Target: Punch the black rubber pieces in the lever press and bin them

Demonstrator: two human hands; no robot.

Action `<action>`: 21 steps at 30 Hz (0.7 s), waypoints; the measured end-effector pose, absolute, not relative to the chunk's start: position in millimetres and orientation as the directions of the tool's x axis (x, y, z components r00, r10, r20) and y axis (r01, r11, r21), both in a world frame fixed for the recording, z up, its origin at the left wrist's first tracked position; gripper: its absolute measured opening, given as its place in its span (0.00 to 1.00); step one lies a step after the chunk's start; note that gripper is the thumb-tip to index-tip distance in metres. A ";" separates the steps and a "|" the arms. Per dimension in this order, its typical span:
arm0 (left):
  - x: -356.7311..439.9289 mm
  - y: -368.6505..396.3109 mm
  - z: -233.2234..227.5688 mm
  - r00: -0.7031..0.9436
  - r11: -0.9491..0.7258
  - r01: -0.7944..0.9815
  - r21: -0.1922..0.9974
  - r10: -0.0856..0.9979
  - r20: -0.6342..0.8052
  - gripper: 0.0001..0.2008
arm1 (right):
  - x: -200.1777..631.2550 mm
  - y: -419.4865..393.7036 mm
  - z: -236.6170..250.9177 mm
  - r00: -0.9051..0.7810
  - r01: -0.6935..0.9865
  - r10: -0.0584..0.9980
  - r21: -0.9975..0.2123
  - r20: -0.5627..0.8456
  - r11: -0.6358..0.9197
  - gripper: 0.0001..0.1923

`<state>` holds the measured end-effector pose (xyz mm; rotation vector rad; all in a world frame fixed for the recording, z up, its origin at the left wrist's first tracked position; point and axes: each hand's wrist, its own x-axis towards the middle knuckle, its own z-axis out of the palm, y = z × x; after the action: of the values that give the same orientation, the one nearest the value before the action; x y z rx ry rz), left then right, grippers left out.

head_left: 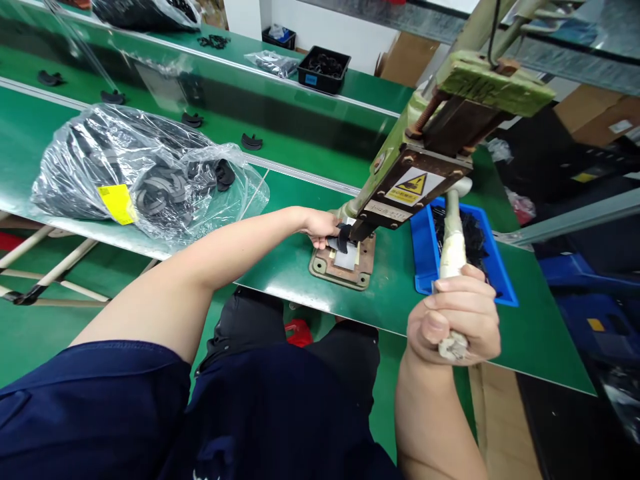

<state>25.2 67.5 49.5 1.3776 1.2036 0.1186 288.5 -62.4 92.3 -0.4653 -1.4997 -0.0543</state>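
Setting: a green workbench seen from above by a seated person in a dark blue top, with a green conveyor belt running across behind it.

Left hand: the left hand reaches forward with the arm stretched out, fingertips pinched on a small black curved part. It seems to steady the part in place under the tool.

Part position: the black part sits on a pale block on the press base plate, directly under the press head, touching both the fingers and the tool tip.

Right hand: the right hand is closed in a full fist around the wrapped lever handle, fingers pressed together and thumb over the front. The firm grip suits pulling the lever.

Machine: a hand lever press painted worn green, tilted in the view, with a yellow triangular warning label on its front. Its base plate is fixed near the bench's front edge, within reach of both arms.

Right of the press: a blue tray holding black parts lies just beside the base plate, partly hidden by the lever.

Left of the press: a clear plastic bag full of black curved parts, with a yellow label, rests on the bench, well apart from the hands.

Conveyor: single black parts lie spaced along the belt.

Far side: a black bin of dark parts and more bags sit beyond the belt.
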 end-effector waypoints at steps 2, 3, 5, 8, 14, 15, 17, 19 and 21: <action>29.4 61.6 48.5 0.409 0.302 0.561 0.771 0.708 -0.575 0.17 | 287.4 -61.2 92.3 0.101 0.313 0.240 -0.260 0.966 0.914 0.12; 31.3 58.4 48.0 0.386 0.313 0.565 0.763 0.717 -0.580 0.17 | 286.4 -60.5 92.3 0.113 0.312 0.230 -0.255 0.967 0.915 0.12; 33.9 52.6 46.9 0.355 0.335 0.559 0.759 0.731 -0.584 0.18 | 283.9 -59.6 92.4 0.134 0.311 0.211 -0.244 0.968 0.919 0.12; 34.4 46.9 44.8 0.359 0.351 0.510 0.785 0.743 -0.565 0.20 | 281.0 -60.4 94.9 0.136 0.298 0.200 -0.233 0.970 0.926 0.14; 29.2 40.1 34.9 0.404 0.388 0.304 0.870 0.775 -0.486 0.25 | 282.8 -56.1 138.4 0.088 0.263 0.214 -0.230 0.973 0.937 0.14; 28.1 38.4 33.2 0.398 0.395 0.266 0.880 0.786 -0.473 0.26 | 283.2 -51.6 153.6 0.089 0.241 0.203 -0.219 0.975 0.946 0.13; 25.1 34.3 31.4 0.377 0.405 0.214 0.889 0.806 -0.457 0.26 | 283.3 -39.5 187.9 0.086 0.188 0.200 -0.213 0.976 0.959 0.14; 20.0 28.0 33.0 0.347 0.408 0.179 0.895 0.826 -0.445 0.24 | 283.5 -26.0 219.4 0.058 0.157 0.247 -0.254 0.967 0.954 0.17; 11.7 17.9 38.2 0.325 0.398 0.144 0.906 0.846 -0.423 0.20 | 284.3 -15.7 236.4 0.010 0.169 0.308 -0.305 0.951 0.937 0.20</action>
<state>11.7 17.9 38.2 1.0861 1.1685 0.6046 284.3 -15.7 236.4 -0.3798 -1.5696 0.1132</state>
